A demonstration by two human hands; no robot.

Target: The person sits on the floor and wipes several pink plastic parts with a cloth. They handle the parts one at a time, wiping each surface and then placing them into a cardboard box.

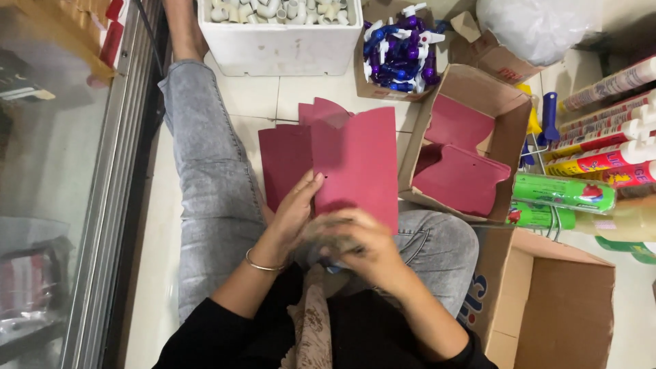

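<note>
Left hand (295, 212) and right hand (359, 246) both closed on a dark red card (355, 164), held upright above the lap (more cards in the open box (509, 130) alongside).

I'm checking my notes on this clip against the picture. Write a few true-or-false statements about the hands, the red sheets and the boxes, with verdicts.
1. Both hands hold dark red card sheets. True: the left hand and right hand grip their lower edge.
2. The open cardboard box beside them is empty. False: more red sheets lie inside.
3. The white bin holds white pipe fittings. True.
4. The spray triggers are green. False: they are blue, purple and white.
5. The left wrist is bare. False: it wears a thin bangle.
</note>
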